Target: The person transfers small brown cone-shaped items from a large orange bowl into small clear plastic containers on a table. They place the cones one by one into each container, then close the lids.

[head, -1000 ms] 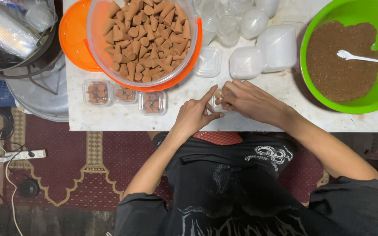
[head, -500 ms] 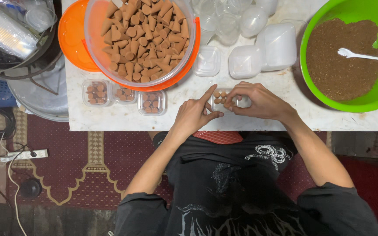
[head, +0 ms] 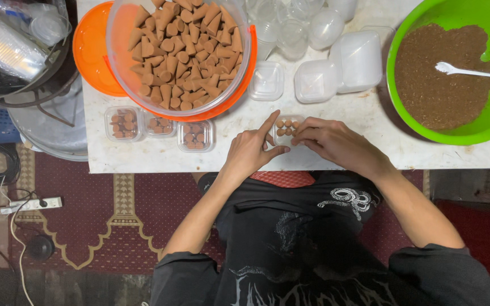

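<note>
The person sits at a white marble-look desk (head: pixel 336 153) with both hands brought together over a small clear plastic box (head: pixel 286 128) that holds a few brown incense cones standing on end. The left hand (head: pixel 252 150) rests against the box's left side, index finger stretched out along it and thumb tucked toward its near edge, while the right hand (head: pixel 330 140) curls its fingers against the box's right side; both touch it, neither fully closed around it. The box sits on the desk near its front edge, just right of the middle. To the left, three small clear boxes already filled with cones (head: pixel 160 127) lie in a row, well apart from the hands. Behind them stands a large clear plastic bowl heaped with brown cones (head: pixel 180 54), set on an orange plastic lid (head: pixel 92 54). Empty clear boxes and lids (head: pixel 336 71) cluster beyond the hands. At the far right, a big green plastic bowl (head: pixel 483 127) holds brown powder with a white plastic spoon (head: pixel 466 71) lying on it.
</note>
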